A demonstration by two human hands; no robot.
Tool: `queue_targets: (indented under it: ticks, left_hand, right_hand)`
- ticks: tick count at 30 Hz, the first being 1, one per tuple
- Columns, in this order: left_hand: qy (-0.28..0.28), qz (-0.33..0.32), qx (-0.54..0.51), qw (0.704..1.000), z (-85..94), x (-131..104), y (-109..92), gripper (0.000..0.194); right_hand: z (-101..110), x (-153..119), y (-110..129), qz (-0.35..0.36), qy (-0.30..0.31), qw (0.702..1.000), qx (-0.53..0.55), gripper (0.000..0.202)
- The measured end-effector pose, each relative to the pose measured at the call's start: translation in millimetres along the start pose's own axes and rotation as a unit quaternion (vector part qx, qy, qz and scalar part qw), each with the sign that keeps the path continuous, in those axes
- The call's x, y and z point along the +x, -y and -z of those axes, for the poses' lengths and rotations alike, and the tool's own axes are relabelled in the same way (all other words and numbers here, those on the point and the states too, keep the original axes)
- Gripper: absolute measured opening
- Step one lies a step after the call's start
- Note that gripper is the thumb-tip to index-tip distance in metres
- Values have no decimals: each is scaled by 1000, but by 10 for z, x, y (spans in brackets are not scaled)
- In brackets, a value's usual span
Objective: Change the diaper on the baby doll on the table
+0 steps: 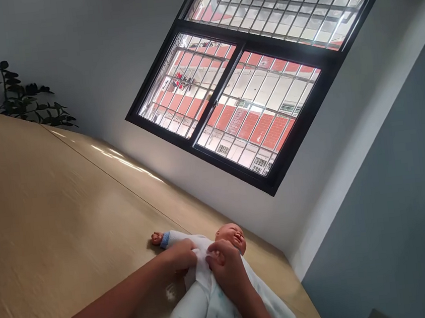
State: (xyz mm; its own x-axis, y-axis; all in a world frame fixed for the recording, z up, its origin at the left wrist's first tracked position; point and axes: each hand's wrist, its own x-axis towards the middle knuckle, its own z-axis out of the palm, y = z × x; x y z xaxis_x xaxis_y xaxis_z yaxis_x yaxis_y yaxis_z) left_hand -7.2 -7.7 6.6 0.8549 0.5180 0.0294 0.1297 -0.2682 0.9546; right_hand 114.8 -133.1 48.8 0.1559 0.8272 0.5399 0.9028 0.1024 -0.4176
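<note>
Seen at far left: a leafy potted plant (19, 93) against the grey wall, beyond the pale wooden table (51, 211) that fills the left half of the view. Lying on that table near its right-hand end, close under the wall: a baby doll (211, 290), face up, dressed in a white garment (209, 306) with a blue cuff on the one small arm stretched out to the left. Pinching the white cloth at the doll's chest from the left: the left hand (181, 257), fingers closed on a fold of fabric. Just beside it, from the right: the right hand (224, 269), likewise closed on the cloth below the doll's chin, thumb and fingertips meeting the other hand's. Judged from this: garment already over arms and legs, front still being worked at the chest, fastening apparently unfinished; exact closure too small to tell. Long axis of the doll running from lower left to upper right, head pointing up and right toward the wall, legs toward the viewer. Above at right: a barred black-framed window (251, 89) showing red roofs.
</note>
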Motion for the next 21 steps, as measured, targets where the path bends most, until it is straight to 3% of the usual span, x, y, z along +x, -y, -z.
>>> queue_targets:
  ticks: [3, 5, 7, 10, 16, 21]
  left_hand:
    - [8, 34, -15, 999, 51, -77, -104, 12]
    - [8, 43, -23, 999, 47, -124, -154, 12]
    - [10, 48, -29, 998, 25, -144, -174, 17]
    - [4, 49, -23, 999, 8, -117, -140, 19]
    - [-9, 62, 11, 998, 61, -15, -10, 18]
    - [7, 73, -8, 997, 128, 22, 18, 18]
  right_hand:
    - [6, -27, 26, 27, -39, 997, -56, 28]
    - [32, -37, 84, 44, -43, 995, -82, 22]
    - [51, -39, 140, 41, -3, 996, -73, 13]
    - [34, -38, 165, 1, 80, 996, -40, 16]
    - [-16, -43, 121, -27, 118, 991, -58, 18]
    - [87, -78, 222, 1, 207, 974, -93, 27]
